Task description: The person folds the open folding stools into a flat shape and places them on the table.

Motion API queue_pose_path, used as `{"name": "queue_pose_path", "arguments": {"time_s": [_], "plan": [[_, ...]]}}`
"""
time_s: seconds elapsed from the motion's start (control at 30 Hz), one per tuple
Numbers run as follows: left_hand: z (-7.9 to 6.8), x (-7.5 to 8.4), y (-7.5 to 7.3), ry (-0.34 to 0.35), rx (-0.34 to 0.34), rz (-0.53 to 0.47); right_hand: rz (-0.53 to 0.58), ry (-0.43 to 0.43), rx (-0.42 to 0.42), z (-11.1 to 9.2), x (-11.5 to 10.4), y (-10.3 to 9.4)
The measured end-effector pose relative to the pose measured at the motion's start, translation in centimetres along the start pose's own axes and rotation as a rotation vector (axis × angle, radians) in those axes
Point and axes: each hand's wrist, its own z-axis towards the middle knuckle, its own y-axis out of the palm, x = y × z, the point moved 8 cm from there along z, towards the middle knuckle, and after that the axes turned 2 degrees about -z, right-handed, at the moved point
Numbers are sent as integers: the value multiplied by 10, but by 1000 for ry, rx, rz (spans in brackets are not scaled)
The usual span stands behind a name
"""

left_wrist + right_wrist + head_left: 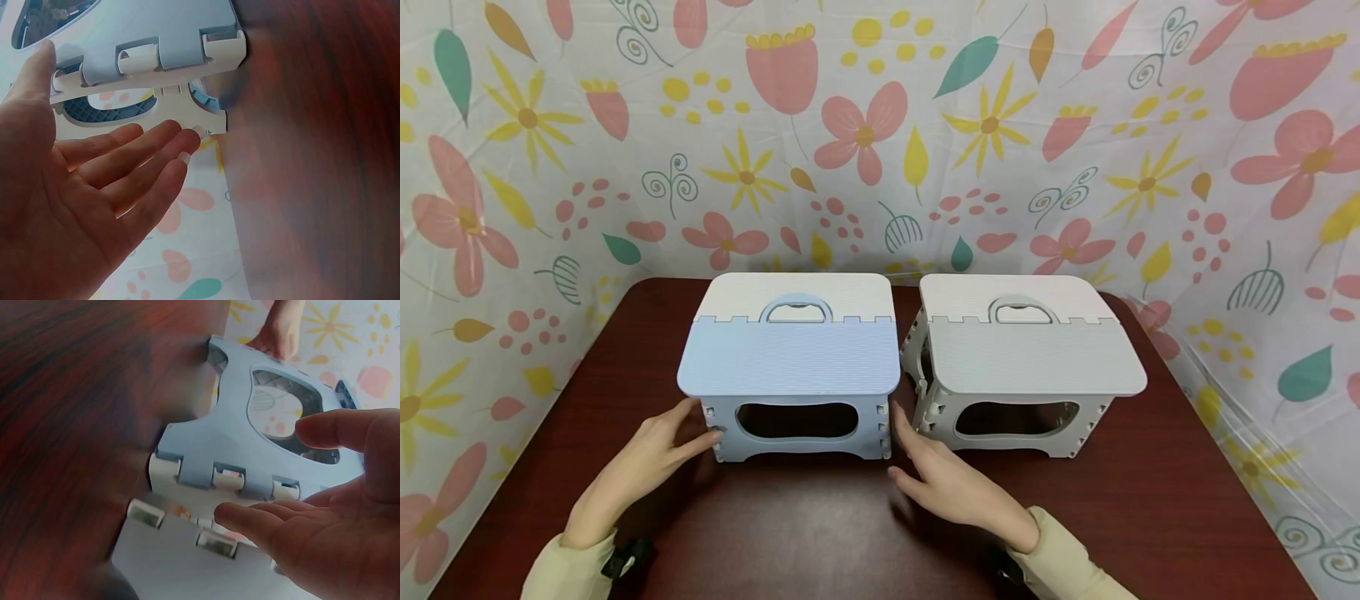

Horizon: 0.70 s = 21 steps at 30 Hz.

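Left grip (638,465) and right grip (953,485), wide, perhaps touching, flank the blue stool (790,360); reddish tabletop (790,529) beneath it, floral cloth (880,108) behind.

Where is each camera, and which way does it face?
Head: worn on the head, looking forward and down at the blue stool and gray stool; left grip, right grip and both sleeves show.
Left wrist: on that wrist, looking outward at the blue stool's side and the table; only the left grip shows.
Right wrist: on that wrist, looking at both stools; the right grip shows close, the left grip beyond.
Both wrist views share the blue stool and left grip.
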Motion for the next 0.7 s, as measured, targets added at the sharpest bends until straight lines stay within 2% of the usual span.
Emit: {"name": "queue_pose_path", "arguments": {"time_s": [0.2,0.33,0.47,0.7], "plan": [[3,9,0,68,15,-7,5,-8,27,7,-2,2],[3,13,1,81,18,1,7,-19,39,10,0,2],[6,12,5,82,3,-44,36,-10,42,13,3,2],[13,9,15,111,-35,-120,121,60,87,23,7,4]]}}
